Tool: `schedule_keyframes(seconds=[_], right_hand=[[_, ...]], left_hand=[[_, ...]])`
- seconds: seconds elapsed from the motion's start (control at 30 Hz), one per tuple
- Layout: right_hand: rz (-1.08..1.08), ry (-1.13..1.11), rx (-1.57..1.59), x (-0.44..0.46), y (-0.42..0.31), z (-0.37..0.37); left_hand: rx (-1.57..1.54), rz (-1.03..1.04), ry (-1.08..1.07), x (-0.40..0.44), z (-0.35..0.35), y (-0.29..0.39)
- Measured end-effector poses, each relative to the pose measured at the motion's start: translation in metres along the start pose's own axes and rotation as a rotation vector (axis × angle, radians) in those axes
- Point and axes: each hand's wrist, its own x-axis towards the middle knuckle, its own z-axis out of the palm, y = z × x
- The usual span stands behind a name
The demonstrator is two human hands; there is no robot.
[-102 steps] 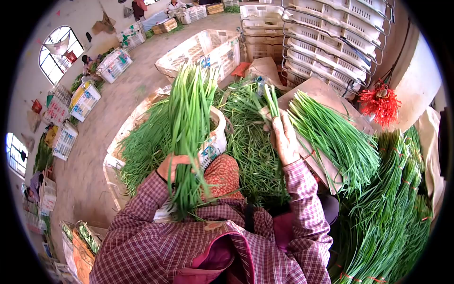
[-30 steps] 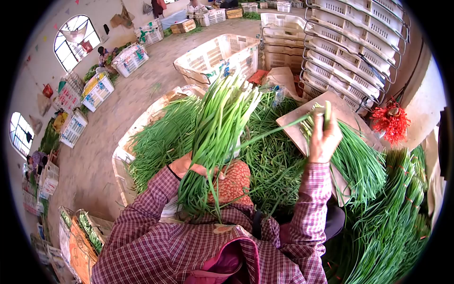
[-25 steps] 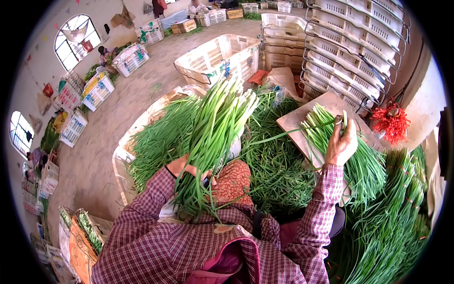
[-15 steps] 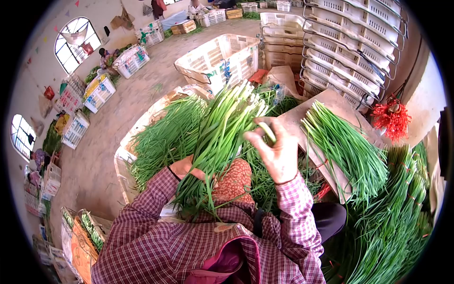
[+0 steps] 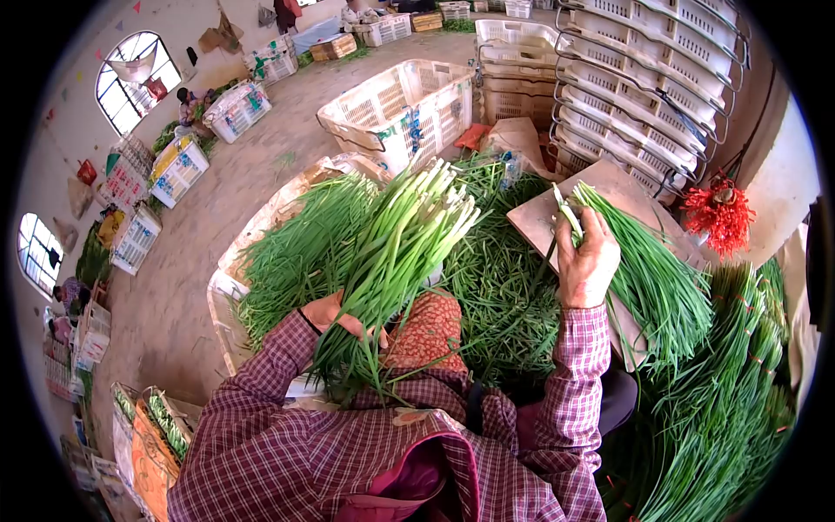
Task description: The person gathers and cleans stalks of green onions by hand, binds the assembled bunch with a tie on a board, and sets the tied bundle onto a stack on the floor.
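My left hand [image 5: 337, 315] is wrapped round the lower part of a large bunch of green stalks [image 5: 409, 226], whose pale ends point up and away. My right hand [image 5: 589, 265] pinches a few pale-ended stalks [image 5: 567, 213] above a flat board [image 5: 541, 217]. On that board lies a second pile of green stalks [image 5: 652, 270], just right of my right hand. Loose green leaves [image 5: 504, 287] form a heap between my hands. Behind my left hand, more stalks [image 5: 300, 235] fill a white crate [image 5: 228, 300].
Tied green bundles [image 5: 722, 391] are heaped at the right. A tall stack of white crates [image 5: 644, 87] stands behind the board, with red ties [image 5: 719, 217] hanging beside it. Another white crate [image 5: 409, 113] is ahead. People sit by crates along the far left wall.
My right hand has moved right, from beside the large bunch to the board, with a few stalks in its fingers. My left hand keeps its hold on the bunch.
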Motion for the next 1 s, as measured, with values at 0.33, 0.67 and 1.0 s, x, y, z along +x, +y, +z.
schedule_keyframes(seconds=[0.33, 0.67, 1.0], right_hand=[[0.199, -0.326, 0.575, -0.015, -0.067, 0.017], [0.219, 0.204, 0.632, 0.007, 0.012, -0.002], [0.180, -0.255, 0.431, -0.019, -0.019, 0.006]], left_hand=[[-0.051, 0.005, 0.000, 0.008, 0.009, 0.000], [-0.091, 0.031, -0.015, -0.007, -0.007, -0.007], [-0.170, 0.010, -0.165, -0.014, -0.030, -0.027]])
